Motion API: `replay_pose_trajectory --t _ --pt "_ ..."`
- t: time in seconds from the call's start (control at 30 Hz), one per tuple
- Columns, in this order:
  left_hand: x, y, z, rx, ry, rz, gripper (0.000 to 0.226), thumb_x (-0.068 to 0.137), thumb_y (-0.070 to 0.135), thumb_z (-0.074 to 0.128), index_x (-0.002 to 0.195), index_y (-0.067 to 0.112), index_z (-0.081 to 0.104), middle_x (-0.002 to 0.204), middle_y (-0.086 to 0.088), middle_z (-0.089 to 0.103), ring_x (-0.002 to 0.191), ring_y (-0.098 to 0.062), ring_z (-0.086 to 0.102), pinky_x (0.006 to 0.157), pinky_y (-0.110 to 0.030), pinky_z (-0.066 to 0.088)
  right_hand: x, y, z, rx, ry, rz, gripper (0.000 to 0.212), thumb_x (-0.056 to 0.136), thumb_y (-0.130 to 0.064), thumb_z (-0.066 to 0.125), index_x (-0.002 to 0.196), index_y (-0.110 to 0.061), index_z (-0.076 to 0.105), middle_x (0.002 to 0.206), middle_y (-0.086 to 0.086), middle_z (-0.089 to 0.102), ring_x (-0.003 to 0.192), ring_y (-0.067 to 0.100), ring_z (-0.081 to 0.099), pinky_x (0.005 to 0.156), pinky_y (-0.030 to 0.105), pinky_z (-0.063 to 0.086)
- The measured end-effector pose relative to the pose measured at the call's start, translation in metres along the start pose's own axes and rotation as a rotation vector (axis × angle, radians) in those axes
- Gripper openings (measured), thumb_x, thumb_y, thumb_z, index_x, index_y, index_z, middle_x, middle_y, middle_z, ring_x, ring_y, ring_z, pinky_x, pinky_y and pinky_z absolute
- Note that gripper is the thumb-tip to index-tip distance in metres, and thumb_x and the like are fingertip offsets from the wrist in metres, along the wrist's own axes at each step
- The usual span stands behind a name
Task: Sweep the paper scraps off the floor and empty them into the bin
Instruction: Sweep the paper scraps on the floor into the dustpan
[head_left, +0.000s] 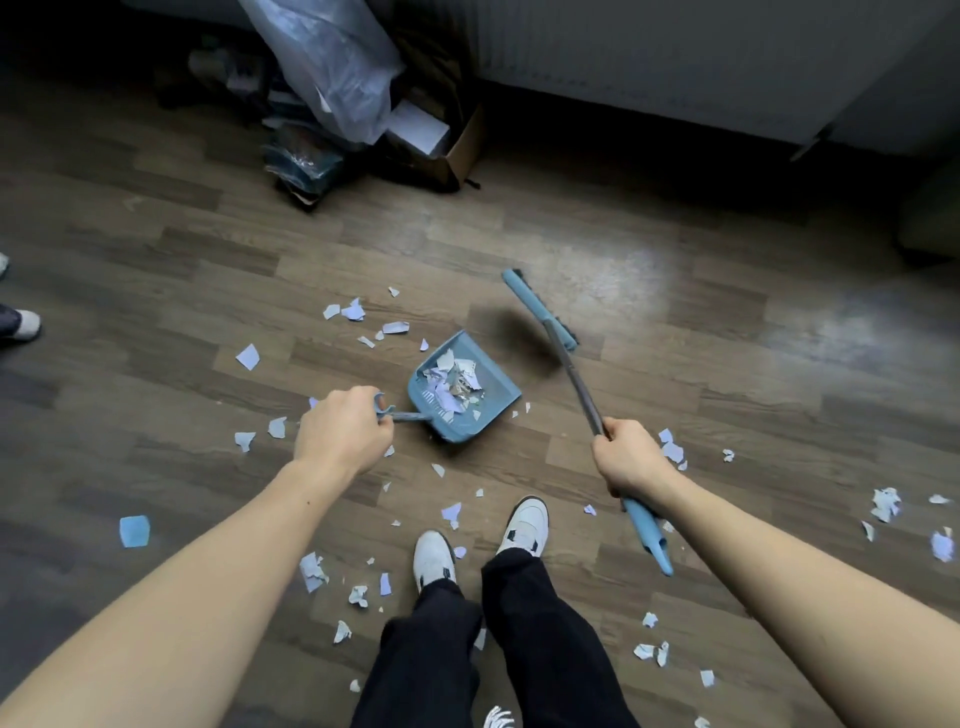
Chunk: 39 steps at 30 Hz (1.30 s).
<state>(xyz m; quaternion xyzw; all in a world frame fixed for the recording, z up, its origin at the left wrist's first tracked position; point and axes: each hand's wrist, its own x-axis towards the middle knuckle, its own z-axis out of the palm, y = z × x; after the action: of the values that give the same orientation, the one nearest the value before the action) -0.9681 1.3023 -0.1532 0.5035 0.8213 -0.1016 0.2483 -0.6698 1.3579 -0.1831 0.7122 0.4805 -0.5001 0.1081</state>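
1. Blue plastic is in both our hands. Our left hand curls round the thin handle of the dustpan, with the thumb on top.
2. Our right hand is clenched round the grey shaft of the broom. The blue grip end of the shaft sticks out past the hand, back toward our right forearm.
3. The dustpan lies just right of our left hand, with its open mouth turned away from us and to the right. A heap of white and pale blue paper scraps sits against its back wall.
4. The broom head is beyond the dustpan's mouth and apart from it. It is blurred, and we cannot tell whether it touches the floor.
5. More loose scraps lie scattered over the wood-pattern floor. Some are beyond the dustpan, some are under our forearms, and some are far out to the right.
6. Our white shoes stand below the dustpan among small bits of paper, with dark trousers above them.
7. At the far side, an open cardboard box stands with a clear plastic bag leaning over it. Both are well apart from the dustpan.
8. Another person's shoe shows at the left edge.
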Motion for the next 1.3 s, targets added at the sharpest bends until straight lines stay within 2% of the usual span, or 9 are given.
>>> replay_pose_trajectory --t 0.1,0.17,0.3,0.47,0.6,0.8,1.0,1.2,1.3 --pt "-0.017 -0.015 0.002 0.022 -0.003 0.026 0.016 0.087 0.026 0.053 0.099 0.021 0.063 0.09 -0.006 0.067 0.087 -0.032 0.061 0.065 -0.032 0.041 -0.006 0.004 -0.002 0.02 0.034 0.047 0.023 0.089 -0.005 0.035 0.093 -0.007 0.058 0.076 0.013 0.058 0.043 0.023 0.047 0.032 0.017 0.035" --pt "-0.029 -0.027 0.005 0.038 -0.016 0.051 0.014 0.088 0.027 0.054 0.097 0.021 0.063 0.09 -0.007 0.066 0.088 -0.032 0.061 0.065 -0.032 0.041 -0.012 0.011 0.003 0.028 0.049 0.081 0.025 0.089 -0.004 0.036 0.092 -0.006 0.061 0.069 0.01 0.054 0.042 0.022 0.046 0.03 0.014 0.033" --pt "-0.046 -0.049 0.02 0.08 -0.043 0.094 0.016 0.089 0.028 0.051 0.099 0.022 0.062 0.09 -0.005 0.067 0.088 -0.029 0.061 0.066 -0.032 0.044 -0.015 0.03 0.026 0.037 0.059 0.128 0.023 0.093 -0.01 0.042 0.103 -0.004 0.062 0.071 0.008 0.051 0.046 0.024 0.05 0.039 0.02 0.04" --pt "-0.061 -0.061 0.045 0.085 -0.058 0.112 0.018 0.087 0.024 0.049 0.097 0.018 0.063 0.092 -0.008 0.067 0.09 -0.033 0.062 0.074 -0.036 0.051 -0.015 0.054 0.069 0.024 0.033 0.163 0.032 0.09 -0.006 0.034 0.111 -0.005 0.058 0.086 0.015 0.054 0.045 0.024 0.048 0.032 0.02 0.037" --pt "-0.07 -0.069 0.062 0.064 -0.044 0.098 0.018 0.086 0.025 0.051 0.097 0.019 0.064 0.092 -0.008 0.069 0.088 -0.034 0.063 0.074 -0.037 0.051 -0.025 0.058 0.105 -0.005 -0.012 0.157 0.028 0.092 -0.005 0.035 0.109 -0.001 0.057 0.07 0.012 0.051 0.044 0.025 0.049 0.036 0.023 0.038" --pt "-0.07 -0.063 0.065 0.057 -0.028 0.117 0.016 0.085 0.022 0.05 0.093 0.017 0.064 0.091 -0.009 0.068 0.087 -0.035 0.063 0.073 -0.036 0.051 -0.042 0.059 0.136 -0.008 -0.07 0.127 0.027 0.089 -0.005 0.038 0.106 -0.004 0.058 0.073 0.012 0.051 0.048 0.024 0.051 0.037 0.021 0.038" --pt "-0.071 -0.061 0.067 0.077 -0.016 0.108 0.021 0.087 0.026 0.052 0.101 0.017 0.064 0.097 -0.01 0.069 0.091 -0.035 0.063 0.077 -0.037 0.05 -0.072 0.052 0.143 0.015 -0.214 0.06 0.018 0.088 -0.003 0.035 0.082 -0.009 0.051 0.064 0.01 0.042 0.039 0.02 0.043 0.032 0.02 0.036" --pt "-0.074 -0.065 0.064 0.071 -0.024 0.1 0.023 0.087 0.028 0.052 0.103 0.016 0.064 0.097 -0.01 0.068 0.09 -0.034 0.064 0.077 -0.036 0.052 -0.096 0.05 0.129 0.075 -0.153 0.017 0.02 0.09 -0.007 0.035 0.087 -0.009 0.055 0.066 0.008 0.041 0.04 0.021 0.041 0.03 0.019 0.035" --pt "-0.075 -0.064 0.065 0.069 -0.025 0.096 0.023 0.087 0.028 0.052 0.103 0.016 0.063 0.096 -0.009 0.068 0.089 -0.034 0.064 0.076 -0.037 0.052 -0.093 0.053 0.126 0.08 -0.123 0.026 0.026 0.092 -0.008 0.034 0.1 -0.009 0.058 0.064 0.006 0.044 0.044 0.021 0.044 0.03 0.017 0.035"
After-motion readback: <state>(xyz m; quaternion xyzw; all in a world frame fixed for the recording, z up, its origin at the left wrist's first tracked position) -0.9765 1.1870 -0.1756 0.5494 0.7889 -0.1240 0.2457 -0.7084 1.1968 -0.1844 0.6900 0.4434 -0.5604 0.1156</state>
